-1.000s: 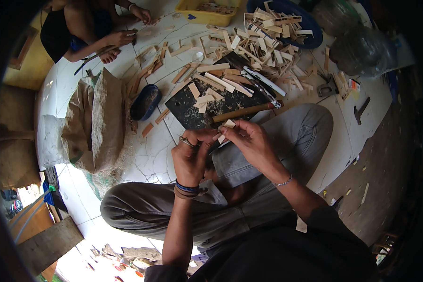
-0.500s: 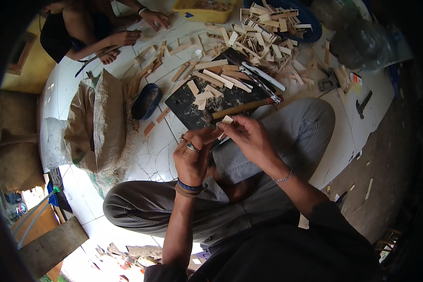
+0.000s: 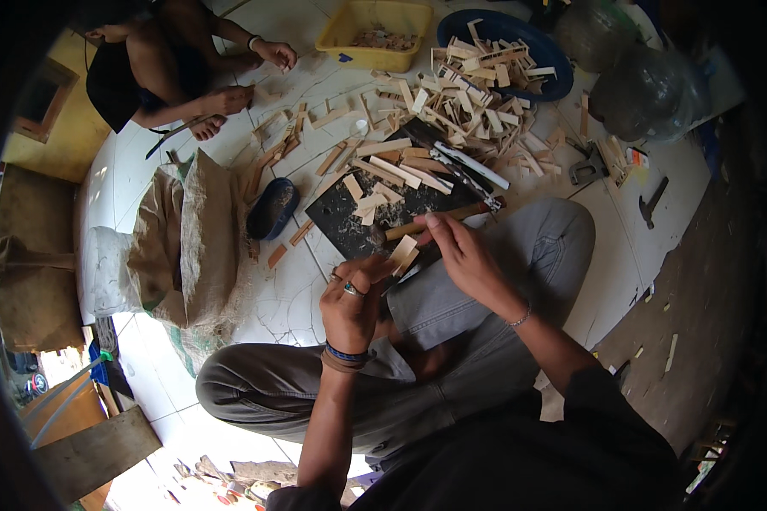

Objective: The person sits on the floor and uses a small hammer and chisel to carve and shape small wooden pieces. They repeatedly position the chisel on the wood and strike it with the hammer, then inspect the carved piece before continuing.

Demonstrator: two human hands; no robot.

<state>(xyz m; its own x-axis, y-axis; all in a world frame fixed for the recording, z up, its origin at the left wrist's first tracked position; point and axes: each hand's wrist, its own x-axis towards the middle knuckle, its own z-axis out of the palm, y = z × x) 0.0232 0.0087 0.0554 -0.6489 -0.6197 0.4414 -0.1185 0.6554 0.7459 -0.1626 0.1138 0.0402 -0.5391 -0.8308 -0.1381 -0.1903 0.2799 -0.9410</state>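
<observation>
Grasping of pale wood piece (image 3: pixel 404 252) is done by left hand (image 3: pixel 351 308) near black board (image 3: pixel 338 225); right hand (image 3: pixel 469 264) is seen just beside, grip cannot be told.

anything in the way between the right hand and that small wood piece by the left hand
Nothing visible stands between the right hand and the small wood piece by the left hand; whether they touch is unclear. The wooden handle lies beyond, on the black board.
</observation>
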